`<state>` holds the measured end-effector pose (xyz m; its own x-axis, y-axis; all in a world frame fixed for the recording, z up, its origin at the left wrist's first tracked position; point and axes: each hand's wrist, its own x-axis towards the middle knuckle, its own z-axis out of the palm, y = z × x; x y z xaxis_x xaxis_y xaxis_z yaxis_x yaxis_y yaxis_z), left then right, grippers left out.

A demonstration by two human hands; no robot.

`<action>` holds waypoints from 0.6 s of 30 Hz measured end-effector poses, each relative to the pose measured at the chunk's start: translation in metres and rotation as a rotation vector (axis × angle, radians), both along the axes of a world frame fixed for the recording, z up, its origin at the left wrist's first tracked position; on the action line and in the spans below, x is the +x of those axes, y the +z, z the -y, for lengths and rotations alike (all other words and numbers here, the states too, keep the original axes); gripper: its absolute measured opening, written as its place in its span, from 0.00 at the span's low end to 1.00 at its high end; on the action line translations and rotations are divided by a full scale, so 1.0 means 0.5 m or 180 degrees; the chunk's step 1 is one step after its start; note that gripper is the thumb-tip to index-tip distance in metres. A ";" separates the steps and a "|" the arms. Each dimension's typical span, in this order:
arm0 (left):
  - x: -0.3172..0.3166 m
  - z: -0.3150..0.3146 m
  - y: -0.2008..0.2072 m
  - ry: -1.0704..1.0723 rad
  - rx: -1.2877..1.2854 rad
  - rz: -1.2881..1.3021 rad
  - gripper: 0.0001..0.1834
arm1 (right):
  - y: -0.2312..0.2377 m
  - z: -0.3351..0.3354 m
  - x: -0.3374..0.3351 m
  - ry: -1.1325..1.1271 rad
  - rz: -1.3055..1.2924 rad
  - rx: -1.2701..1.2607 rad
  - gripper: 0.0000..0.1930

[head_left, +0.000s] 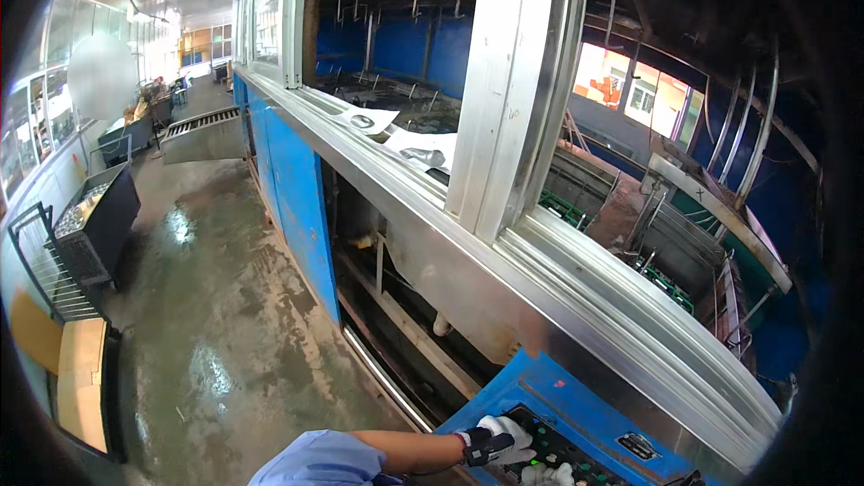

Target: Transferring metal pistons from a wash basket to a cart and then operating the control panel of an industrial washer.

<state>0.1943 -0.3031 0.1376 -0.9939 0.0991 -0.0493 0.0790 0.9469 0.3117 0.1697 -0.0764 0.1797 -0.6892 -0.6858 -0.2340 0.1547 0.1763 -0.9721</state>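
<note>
My left hand (504, 438), in a white glove with a black strapped device at the wrist, reaches over a dark control panel (546, 439) from the left. Its fingers look apart and slightly bent, touching or just above the panel, with no held object visible. Beside it, at the lower edge, my right hand (547, 475) shows only as white gloved fingers, partly cut off by the frame. Small round controls and a green light (536, 463) sit on the panel. The panel is set into a blue metal cabinet (576, 400), which has a small dark label plate (637, 445).
A metal window frame (504, 90) and sill (432, 216) run along my right, with papers (369, 121) on the sill. Behind it are machine tanks (684, 234) and hanging rods. To the left lie a wet floor (207, 306), a dark cart (99, 216) and a cardboard box (83, 382).
</note>
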 end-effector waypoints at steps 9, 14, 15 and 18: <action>-0.061 0.005 -0.071 0.0266 0.0196 0.0112 0.31 | 0.075 -0.008 -0.032 0.0623 -0.0372 0.0064 0.23; -0.025 0.009 0.000 -0.0021 0.0189 0.0143 0.23 | 0.078 -0.006 -0.056 0.0764 -0.0181 0.0016 0.22; -0.019 0.013 0.001 -0.0362 0.0057 -0.0204 0.21 | 0.079 -0.006 -0.058 0.0818 -0.0181 0.0012 0.22; -0.042 0.009 -0.017 0.0088 0.0281 0.0134 0.15 | 0.079 0.011 -0.068 0.0970 -0.0145 -0.0141 0.22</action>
